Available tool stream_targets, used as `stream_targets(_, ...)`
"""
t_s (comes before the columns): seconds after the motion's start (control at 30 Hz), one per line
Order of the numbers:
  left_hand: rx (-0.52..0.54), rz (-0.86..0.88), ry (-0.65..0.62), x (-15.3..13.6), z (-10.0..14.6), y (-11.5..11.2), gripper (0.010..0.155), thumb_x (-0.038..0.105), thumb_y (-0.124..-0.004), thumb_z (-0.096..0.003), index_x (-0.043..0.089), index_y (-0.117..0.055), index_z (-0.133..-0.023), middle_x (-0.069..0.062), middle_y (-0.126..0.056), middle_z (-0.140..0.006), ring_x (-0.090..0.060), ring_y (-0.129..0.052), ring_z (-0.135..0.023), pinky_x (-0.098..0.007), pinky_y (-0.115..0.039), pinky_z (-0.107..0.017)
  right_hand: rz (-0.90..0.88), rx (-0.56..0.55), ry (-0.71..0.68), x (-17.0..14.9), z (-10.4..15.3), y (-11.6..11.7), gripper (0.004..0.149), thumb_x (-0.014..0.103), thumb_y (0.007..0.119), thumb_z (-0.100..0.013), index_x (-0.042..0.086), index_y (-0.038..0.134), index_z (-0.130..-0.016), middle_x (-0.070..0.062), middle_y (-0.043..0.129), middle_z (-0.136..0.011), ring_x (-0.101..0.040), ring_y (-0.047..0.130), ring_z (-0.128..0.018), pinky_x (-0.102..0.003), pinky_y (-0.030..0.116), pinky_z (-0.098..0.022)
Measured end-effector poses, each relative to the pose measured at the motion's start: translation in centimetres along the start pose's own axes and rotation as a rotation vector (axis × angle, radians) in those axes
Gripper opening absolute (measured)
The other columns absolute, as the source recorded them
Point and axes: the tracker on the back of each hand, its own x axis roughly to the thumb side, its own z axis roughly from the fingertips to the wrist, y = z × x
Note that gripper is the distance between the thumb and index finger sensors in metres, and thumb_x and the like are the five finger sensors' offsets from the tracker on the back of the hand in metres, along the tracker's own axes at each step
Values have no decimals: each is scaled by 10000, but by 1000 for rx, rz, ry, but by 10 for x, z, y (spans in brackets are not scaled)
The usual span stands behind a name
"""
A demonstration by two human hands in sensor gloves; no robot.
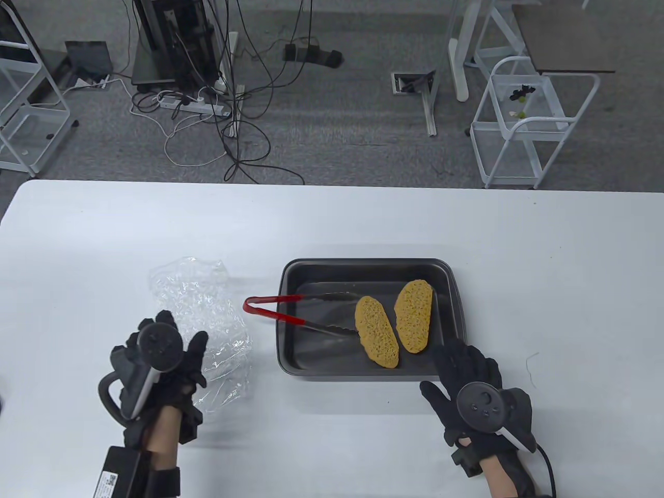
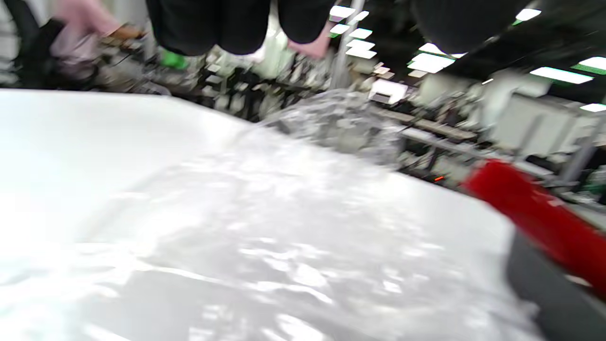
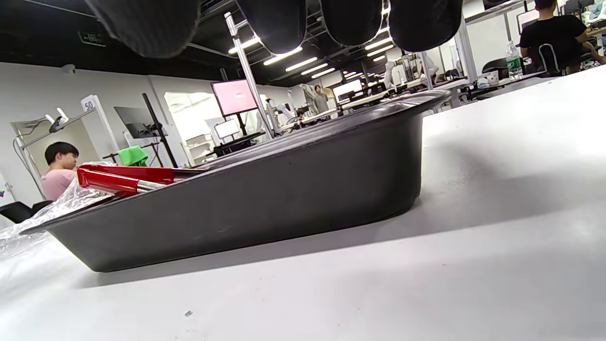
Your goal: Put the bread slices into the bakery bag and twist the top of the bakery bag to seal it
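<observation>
Two yellow-brown bread slices (image 1: 377, 332) (image 1: 414, 315) lie side by side in a dark baking tray (image 1: 290, 358). Red-handled tongs (image 1: 275, 307) rest over the tray's left rim, tips beside the left slice. A crumpled clear bakery bag (image 1: 207, 306) lies flat on the table left of the tray. My left hand (image 1: 171, 347) hovers over the bag's near edge with fingers relaxed, holding nothing; the left wrist view shows the bag (image 2: 293, 227) just below. My right hand (image 1: 461, 373) lies open by the tray's near right corner, fingers extended toward it.
The white table (image 1: 544, 270) extends wide to the right and behind the tray. In the right wrist view the tray's outer wall (image 3: 265, 199) stands close in front. Beyond the table are cables, a white cart (image 1: 524, 124) and desk legs.
</observation>
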Motion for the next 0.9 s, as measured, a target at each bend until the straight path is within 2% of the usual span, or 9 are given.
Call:
stream_targets(0.07,-66,59,67,-16,-15,1,848,693,-701,-454,188,-503,-1107,-204,-520,-1164,-505,-597,-1053,-710,-384,-792,8,4,-2,1,-1,1,742,517,729,-471,108,590,-1075,-316,505,-1120,-662,541,-954,-769,388,-661)
stream_targets(0.13,-165,136,132,-31,-29,-4,883,720,-686,-448,173,-487,-1111,-206,-495,-1171,-513,-572,-1060,-712,-372,-793,9,10,-3,1,-1,2,744,516,730,-470,107,590,-1075,-319,507,-1118,-665,540,-952,-770,388,-659)
stream_targets(0.2,-218,159,185,-41,-38,-12,934,752,-676,-433,153,-460,-1116,-208,-467,-1180,-520,-544,-1070,-715,-360,-793,11,15,-3,1,-1,2,746,517,730,-470,106,588,-1076,-320,503,-1119,-666,537,-953,-770,387,-660)
stream_targets(0.37,-330,59,287,-55,-52,-40,1001,794,-667,-405,114,-462,-1112,-214,-392,-1197,-525,-452,-1098,-721,-313,-798,21,9,-8,3,0,-1,748,511,734,-470,105,580,-1079,-323,490,-1122,-667,527,-956,-772,380,-661)
stream_targets(0.5,-305,95,309,-63,-58,-59,939,772,-686,-410,146,-537,-1093,-216,-369,-1195,-523,-420,-1102,-717,-302,-797,62,-14,-33,10,1,-5,749,514,733,-469,110,576,-1080,-318,489,-1123,-666,534,-955,-771,386,-660)
stream_targets(0.7,-248,97,303,-64,-61,-67,760,684,-759,-434,212,-675,-1024,-190,-450,-1181,-502,-462,-1099,-707,-317,-802,72,-4,-51,15,2,-3,750,515,732,-469,111,572,-1082,-321,490,-1122,-669,536,-953,-771,387,-660)
stream_targets(0.9,-149,40,296,-60,-59,-73,441,507,-876,-449,270,-849,-820,-127,-600,-1137,-447,-593,-1077,-689,-368,-812,70,0,-49,15,3,-3,749,513,733,-468,110,576,-1079,-321,494,-1120,-669,542,-950,-772,391,-657)
